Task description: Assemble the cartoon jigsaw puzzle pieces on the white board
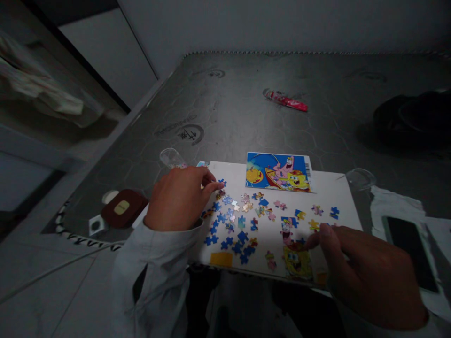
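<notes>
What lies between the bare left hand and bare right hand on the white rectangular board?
In the head view, scattered small blue, pink and yellow jigsaw pieces lie on the white board between the left hand and right hand.

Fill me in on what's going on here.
A person is working with small jigsaw pieces scattered on a white board. Their left hand is at the near-left cluster of pieces, and their right hand is beside a SpongeBob figure made of joined pieces. A SpongeBob and Patrick picture card lies at the board's far edge. Whether either hand is holding a piece can't be told.
</notes>
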The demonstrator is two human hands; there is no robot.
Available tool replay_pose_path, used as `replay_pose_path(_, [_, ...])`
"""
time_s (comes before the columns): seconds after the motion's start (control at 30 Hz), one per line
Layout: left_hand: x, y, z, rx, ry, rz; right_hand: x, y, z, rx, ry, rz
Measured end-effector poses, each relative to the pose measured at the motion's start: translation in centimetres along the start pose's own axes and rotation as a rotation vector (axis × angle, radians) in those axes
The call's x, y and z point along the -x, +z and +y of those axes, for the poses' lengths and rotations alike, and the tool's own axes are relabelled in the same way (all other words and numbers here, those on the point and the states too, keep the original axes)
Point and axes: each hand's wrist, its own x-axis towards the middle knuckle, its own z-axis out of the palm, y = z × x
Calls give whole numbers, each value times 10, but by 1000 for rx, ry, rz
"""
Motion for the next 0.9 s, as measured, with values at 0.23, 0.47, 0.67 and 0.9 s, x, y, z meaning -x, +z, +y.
replay_pose_path(0.23, [0,0,0,7,-3,-1,-1,1,1,12,-50,31])
replay_pose_path(0.47, [1,-2,2,18,0,22,1,1,0,12,-17,21])
replay_pose_path(0.67, [1,-3,4,-4,-19,5,-2,0,0,16,-15,1])
replay_pose_path(0.9, [1,-3,6,-5,-22,17,-1,-2,0,9,-18,-2])
